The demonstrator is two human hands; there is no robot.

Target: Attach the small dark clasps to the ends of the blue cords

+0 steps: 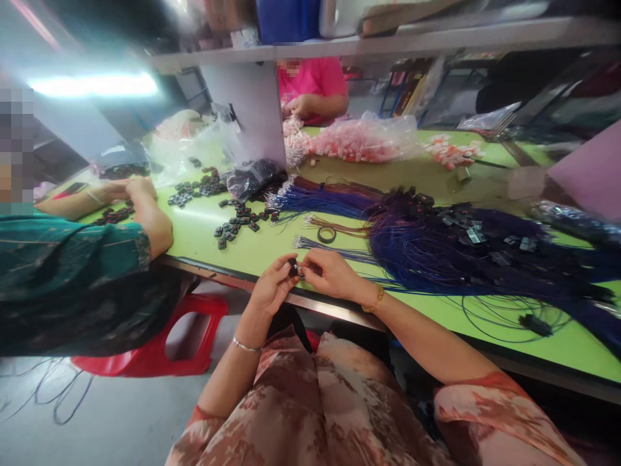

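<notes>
My left hand (273, 283) and my right hand (331, 272) meet at the near edge of the green table (204, 226). Both pinch a small black connector (294, 267) between their fingertips. A thin blue wire (339, 254) seems to run from it toward the big heap of blue and purple wires (436, 249) on my right. Whether the wire sits inside the connector is hidden by my fingers. Loose black connectors (237, 223) lie scattered beyond my left hand.
A small ring of tape (326, 234) lies past my hands. A person in green (72, 272) works on the left over a red stool (160, 349). Another in pink (313, 90) sits across behind bags of pink parts (359, 139). A grey post (257, 110) holds a shelf.
</notes>
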